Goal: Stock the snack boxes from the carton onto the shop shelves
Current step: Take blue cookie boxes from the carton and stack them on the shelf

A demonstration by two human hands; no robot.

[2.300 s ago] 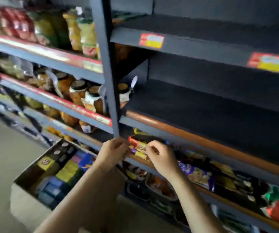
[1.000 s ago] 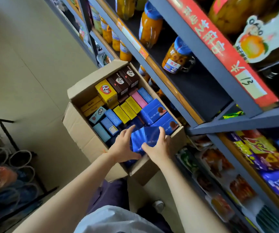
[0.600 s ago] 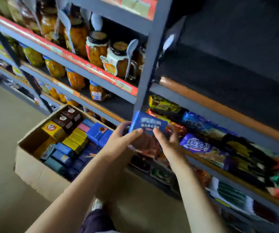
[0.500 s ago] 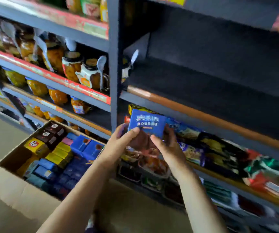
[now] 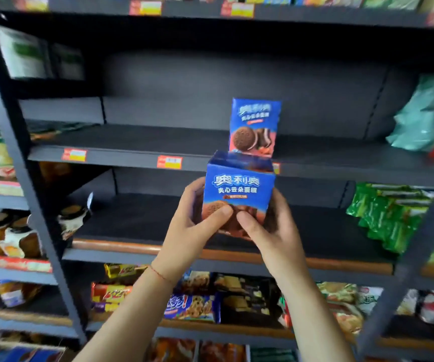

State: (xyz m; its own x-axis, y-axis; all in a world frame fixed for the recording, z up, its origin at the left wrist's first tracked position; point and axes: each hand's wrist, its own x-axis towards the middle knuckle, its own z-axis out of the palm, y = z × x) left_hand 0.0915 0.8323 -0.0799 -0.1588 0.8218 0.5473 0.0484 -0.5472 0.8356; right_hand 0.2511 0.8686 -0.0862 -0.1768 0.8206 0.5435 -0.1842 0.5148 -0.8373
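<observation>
While both hands hold it upright, the blue box (image 5: 239, 190) hangs in front of the shelving, label toward the camera, just below the lip of the upper shelf (image 5: 121, 156). The left hand (image 5: 197, 226) wraps its left side, thumb pressed across the lower front; the right hand (image 5: 270, 231) clasps the right side likewise, fingers curled behind. Neither palm is slack: the box is firmly pinched between them.

One matching box (image 5: 253, 126) already stands on that upper shelf, directly above the held one, so stocking looks barely begun. The carton lies outside the view, so what remains in it cannot be told.

The upper shelf is bare to the left of the standing box and for a stretch to its right, until pale green bags (image 5: 417, 113). The middle shelf (image 5: 145, 220) behind the hands is likewise bare, with green packets (image 5: 383, 215) at its right end. The shelf lip with its price tags (image 5: 170, 162) sits just over the box's top, so it likely has to rise clear before going in.
</observation>
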